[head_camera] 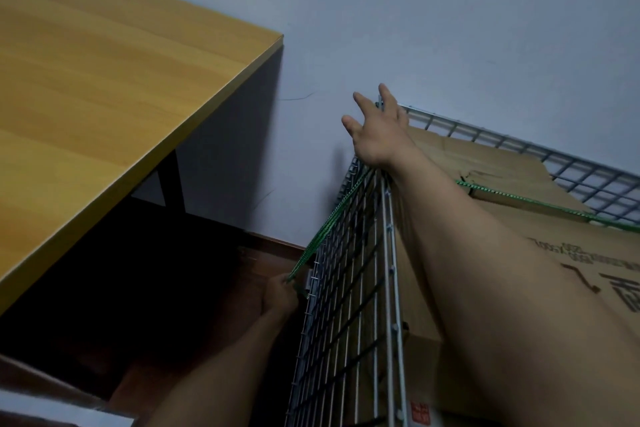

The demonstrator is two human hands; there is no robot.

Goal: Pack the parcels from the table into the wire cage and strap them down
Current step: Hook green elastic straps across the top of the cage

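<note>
A silver wire cage point(349, 288) stands against the wall at the lower right, filled with brown cardboard parcels point(540, 239). A green strap point(519, 198) runs across the top parcel, passes under my right arm and drops down the cage's outer left side. My left hand point(278, 295) is low beside the cage, shut on the strap's lower end, and the strap looks taut. My right hand point(375, 130) rests on the cage's far top corner with its fingers spread, holding nothing.
A wooden table point(104, 87) with a dark leg fills the left, its top bare in view. A pale wall is behind both. Dark wood floor point(145, 340) lies in the narrow gap between table and cage.
</note>
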